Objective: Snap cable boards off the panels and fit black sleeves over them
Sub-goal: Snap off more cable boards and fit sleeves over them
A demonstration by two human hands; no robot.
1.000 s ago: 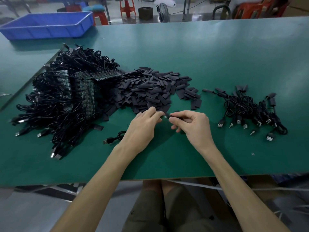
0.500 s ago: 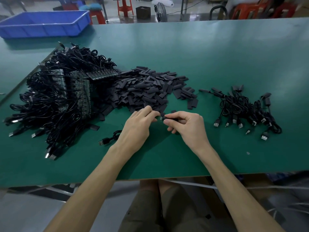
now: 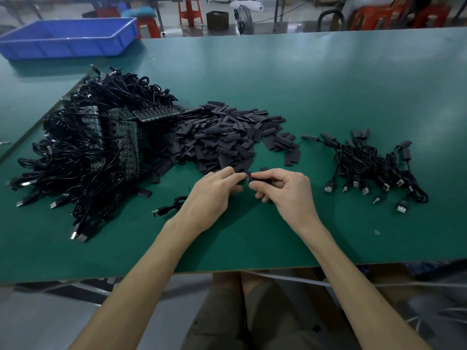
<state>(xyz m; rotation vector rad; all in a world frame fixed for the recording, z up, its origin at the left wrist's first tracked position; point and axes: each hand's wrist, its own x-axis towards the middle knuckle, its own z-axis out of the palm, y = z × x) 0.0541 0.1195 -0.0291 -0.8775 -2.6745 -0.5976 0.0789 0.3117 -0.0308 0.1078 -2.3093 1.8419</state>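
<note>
My left hand [image 3: 214, 195] pinches a small green cable board [image 3: 245, 180] whose black cable with a USB plug [image 3: 161, 211] trails to the left on the table. My right hand [image 3: 288, 192] pinches a black sleeve [image 3: 261, 180] right against the board's end, just above the green table [image 3: 328, 97]. A heap of loose black sleeves [image 3: 222, 140] lies just behind my hands. To the left, panels of boards [image 3: 126, 137] sit in a big tangle of black cables [image 3: 83, 157]. How far the sleeve covers the board is hidden by my fingers.
A smaller pile of sleeved cables with USB plugs [image 3: 374, 168] lies to the right. A blue plastic bin [image 3: 68, 37] stands at the far left corner. Red stools and a fan are on the floor beyond the table. The table's front edge is close to my elbows.
Both hands stay together at the same spot in front of the sleeve heap. My fingers have shifted slightly around the board and sleeve.
</note>
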